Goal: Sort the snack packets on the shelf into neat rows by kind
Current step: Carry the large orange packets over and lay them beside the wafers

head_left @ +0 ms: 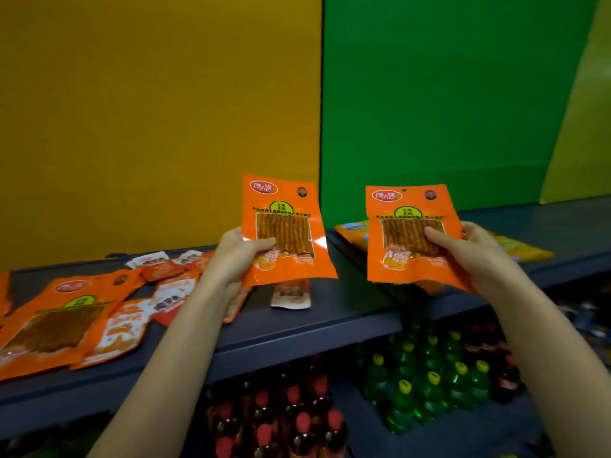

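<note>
**Two matching packets up, the rest loose on the shelf**

I saw two identical orange packets held upright above the shelf (330,325), one at left (284,229), one at right (411,233), each with a clear window showing reddish strips. At the left end a larger orange packet (56,322) lay flat among smaller red-and-white packets (165,292), overlapping untidily. Yellow packets (515,247) lay behind the right one.

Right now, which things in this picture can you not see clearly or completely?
Head view only:
- Packet print: the small text on the orange packet in the left hand and the one in the right hand is too small to read.
- Pile at the left: cut off by the frame edge, packets overlapping.
- Yellow packets: mostly hidden behind the right hand.
- Bottles on the lower shelf: blurred, labels unreadable.
</note>
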Demonstrator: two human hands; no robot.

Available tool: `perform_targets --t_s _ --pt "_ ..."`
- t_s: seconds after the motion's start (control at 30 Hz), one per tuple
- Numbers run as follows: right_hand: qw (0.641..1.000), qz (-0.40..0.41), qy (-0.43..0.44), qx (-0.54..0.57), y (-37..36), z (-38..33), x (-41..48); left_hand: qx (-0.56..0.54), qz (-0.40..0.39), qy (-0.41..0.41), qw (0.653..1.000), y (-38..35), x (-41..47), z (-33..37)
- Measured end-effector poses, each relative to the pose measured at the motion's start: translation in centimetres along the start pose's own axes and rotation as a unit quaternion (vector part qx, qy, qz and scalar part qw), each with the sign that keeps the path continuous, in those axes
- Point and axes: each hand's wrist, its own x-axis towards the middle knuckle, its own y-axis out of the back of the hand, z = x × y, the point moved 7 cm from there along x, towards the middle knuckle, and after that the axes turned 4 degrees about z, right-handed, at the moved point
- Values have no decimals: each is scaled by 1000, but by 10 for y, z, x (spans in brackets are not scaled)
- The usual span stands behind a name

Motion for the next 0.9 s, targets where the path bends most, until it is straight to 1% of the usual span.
perform_targets --t_s 0.17,0.33,0.47,0.6,0.73,0.9 --pt "998 38 -40 -20 107 23 11 -16 -54 16 998 -98 -19 -4" --pt "997 62 -46 -22 207 43 24 -21 -92 23 995 -199 -41 -8" --pt "995 90 -43 -26 274 52 36 -30 -104 26 994 -266 -56 -12" --pt "992 116 -50 -25 324 58 48 -32 -104 33 993 -322 -58 -10" --pt "991 121 -48 -8 363 64 67 -24 -111 26 993 -374 -53 -6" --pt "990 130 -60 5 410 79 101 -23 -132 47 990 -443 -40 -10"
